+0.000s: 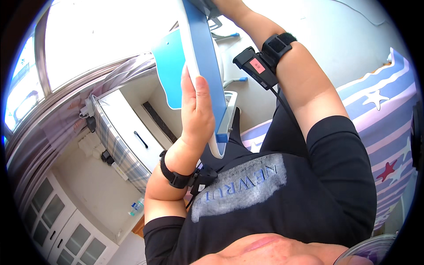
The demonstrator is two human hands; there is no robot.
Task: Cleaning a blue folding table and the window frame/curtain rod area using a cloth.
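Observation:
A long blue panel with a white rim stands tilted in front of me, like the top of a small desk. My left hand grips its near side edge, the thumb lying on the blue face and the fingers along the white rim. At the upper edge of the view, my right hand is beside a grey part at the panel's far end. The picture's edge cuts this hand off, so its fingers cannot be made out. A bright blue, wavy-edged panel shows behind the white rim.
Pale legs with blue end caps rest on the floor beyond the panel. A white cabinet with a dark handle stands to the left, near curtains and a window. On the right is a striped cloth with starfish.

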